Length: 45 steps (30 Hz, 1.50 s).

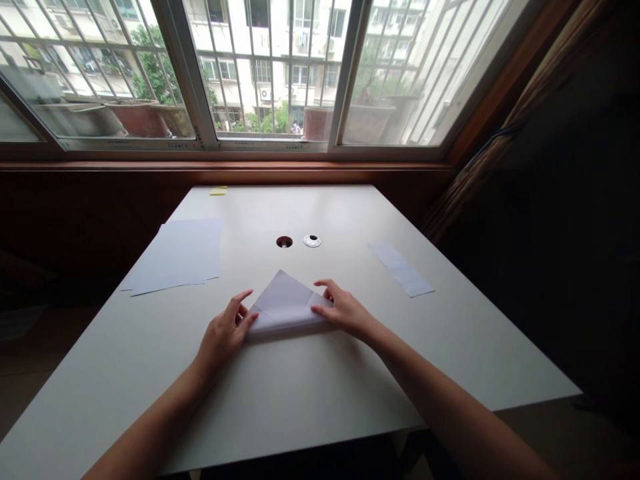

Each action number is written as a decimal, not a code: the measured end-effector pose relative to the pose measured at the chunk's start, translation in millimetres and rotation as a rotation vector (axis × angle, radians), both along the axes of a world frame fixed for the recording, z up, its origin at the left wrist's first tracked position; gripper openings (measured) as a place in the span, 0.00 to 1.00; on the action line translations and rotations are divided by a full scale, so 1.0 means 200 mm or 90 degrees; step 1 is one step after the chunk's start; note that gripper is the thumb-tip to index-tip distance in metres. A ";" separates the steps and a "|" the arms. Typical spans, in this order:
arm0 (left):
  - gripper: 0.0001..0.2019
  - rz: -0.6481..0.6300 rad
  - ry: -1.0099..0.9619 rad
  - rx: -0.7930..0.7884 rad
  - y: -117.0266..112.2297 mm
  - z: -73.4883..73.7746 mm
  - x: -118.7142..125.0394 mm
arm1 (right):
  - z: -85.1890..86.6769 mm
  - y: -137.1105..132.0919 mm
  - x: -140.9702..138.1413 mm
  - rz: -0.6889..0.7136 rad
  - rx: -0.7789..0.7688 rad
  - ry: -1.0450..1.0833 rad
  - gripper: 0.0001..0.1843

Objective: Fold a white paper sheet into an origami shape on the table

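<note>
A folded sheet of white paper (287, 303) lies near the middle of the white table, its pointed corner facing the window and its folded edge toward me. My left hand (227, 333) grips the left end of that edge, thumb on top and index finger raised. At the right end, my right hand (345, 310) pinches the paper between the thumb and curled fingers, with its index finger lifted off. Crease lines cross the paper's upper face. The fingers under the paper are partly hidden.
Several loose white sheets (183, 257) lie at the table's left edge. Two small paper pieces (403, 269) rest on the right. Beyond the folded paper are a round cable hole (285, 242) and its cover ring (312, 241). Yellow sticky notes (219, 191) sit at the far edge.
</note>
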State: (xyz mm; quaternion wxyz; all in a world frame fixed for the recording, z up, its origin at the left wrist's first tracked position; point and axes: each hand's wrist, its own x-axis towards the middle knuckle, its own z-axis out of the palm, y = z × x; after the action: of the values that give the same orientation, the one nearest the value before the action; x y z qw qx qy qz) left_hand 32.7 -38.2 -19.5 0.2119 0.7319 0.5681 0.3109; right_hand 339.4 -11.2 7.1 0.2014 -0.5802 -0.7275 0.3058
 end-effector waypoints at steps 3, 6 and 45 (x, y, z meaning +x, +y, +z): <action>0.20 -0.008 0.066 0.030 0.01 -0.02 0.01 | 0.00 -0.03 -0.03 0.049 0.080 -0.068 0.27; 0.15 -0.034 0.113 0.062 0.01 -0.02 0.02 | 0.01 -0.06 -0.07 0.092 0.149 -0.166 0.22; 0.19 -0.274 0.329 0.227 0.25 -0.02 0.20 | -0.05 -0.07 0.07 0.186 0.473 -0.237 0.20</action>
State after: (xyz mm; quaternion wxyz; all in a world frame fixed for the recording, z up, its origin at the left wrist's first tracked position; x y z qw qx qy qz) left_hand 72.9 12.1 -24.1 -0.0087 0.9142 0.3729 0.1582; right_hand 354.3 -24.6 -2.0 0.2169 -0.4047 -0.8862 -0.0610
